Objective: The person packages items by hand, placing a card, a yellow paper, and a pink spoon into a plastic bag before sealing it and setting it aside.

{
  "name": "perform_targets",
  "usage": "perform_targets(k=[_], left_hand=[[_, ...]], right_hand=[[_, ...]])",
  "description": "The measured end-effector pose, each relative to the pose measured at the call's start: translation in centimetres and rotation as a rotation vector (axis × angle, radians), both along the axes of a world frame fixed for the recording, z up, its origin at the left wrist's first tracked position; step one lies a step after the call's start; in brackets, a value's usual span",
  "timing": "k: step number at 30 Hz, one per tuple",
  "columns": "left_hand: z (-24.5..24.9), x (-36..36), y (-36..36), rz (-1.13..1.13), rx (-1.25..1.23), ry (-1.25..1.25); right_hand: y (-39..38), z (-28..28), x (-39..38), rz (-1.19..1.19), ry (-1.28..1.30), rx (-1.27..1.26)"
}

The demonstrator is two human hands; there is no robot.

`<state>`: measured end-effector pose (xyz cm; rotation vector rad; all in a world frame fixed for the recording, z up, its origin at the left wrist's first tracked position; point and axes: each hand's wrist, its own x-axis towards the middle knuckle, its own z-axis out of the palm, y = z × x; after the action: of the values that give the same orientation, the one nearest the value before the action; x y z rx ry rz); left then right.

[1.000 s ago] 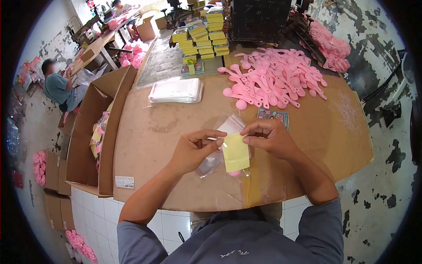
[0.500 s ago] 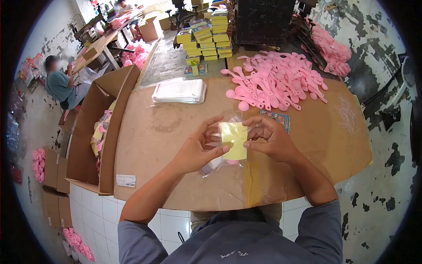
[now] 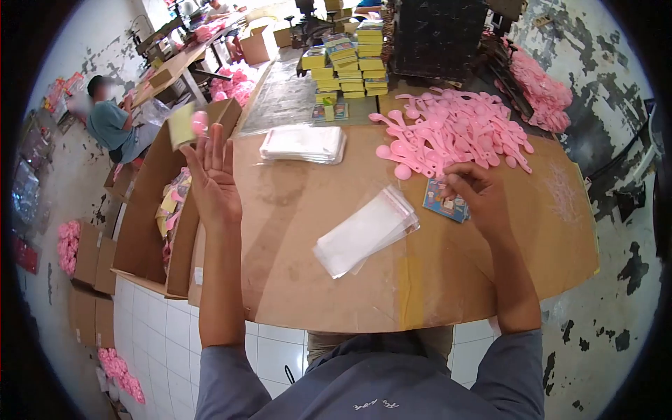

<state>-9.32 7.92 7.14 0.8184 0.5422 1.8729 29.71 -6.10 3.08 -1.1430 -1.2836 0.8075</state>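
My left hand (image 3: 217, 183) is raised at the table's left edge, palm up with fingers spread. A blurred packet (image 3: 185, 126) with a yellow card and a pink piece is in the air just beyond its fingertips, over the open carton (image 3: 183, 231). My right hand (image 3: 477, 196) hovers with bent fingers over the blue printed cards (image 3: 442, 203), near the front of the pink spoon pile (image 3: 455, 129); whether it holds anything is hidden. Between the hands, clear plastic sleeves (image 3: 364, 231) lie fanned on the cardboard-covered table (image 3: 280, 280).
A stack of clear sleeves (image 3: 302, 144) lies at the back left of the table. Behind it stand piles of yellow-edged cards (image 3: 346, 63) and a black box (image 3: 437, 38). Another person (image 3: 112, 119) sits at the far left. Pink bundles (image 3: 539, 87) are at the back right.
My hands have moved apart. The packet with the yellow card has left them and is over the carton. My left hand has opened; my right hand has moved right to the blue cards.
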Motion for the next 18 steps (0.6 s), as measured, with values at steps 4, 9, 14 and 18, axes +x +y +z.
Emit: perform_targets(k=[4,9,14,18], left_hand=[[-5.3,0.6,1.7,-0.261,0.002,0.231],[-8.1,6.7,-3.4,-0.28,0.112,1.171],[-8.9,8.6,-5.9,-0.226,0.312,1.495],[-9.0,9.0,-6.1,-0.163,0.313,1.539]], right_hand=[[-0.4,1.4,0.8,-0.006,-0.091,0.006],[-5.7,6.1,6.3,-0.038,-0.182,0.114],[-13.1,3.5,26.9,0.048,0.109,0.136],[-12.7,-2.6,29.8,-0.948,-1.492,-0.698]])
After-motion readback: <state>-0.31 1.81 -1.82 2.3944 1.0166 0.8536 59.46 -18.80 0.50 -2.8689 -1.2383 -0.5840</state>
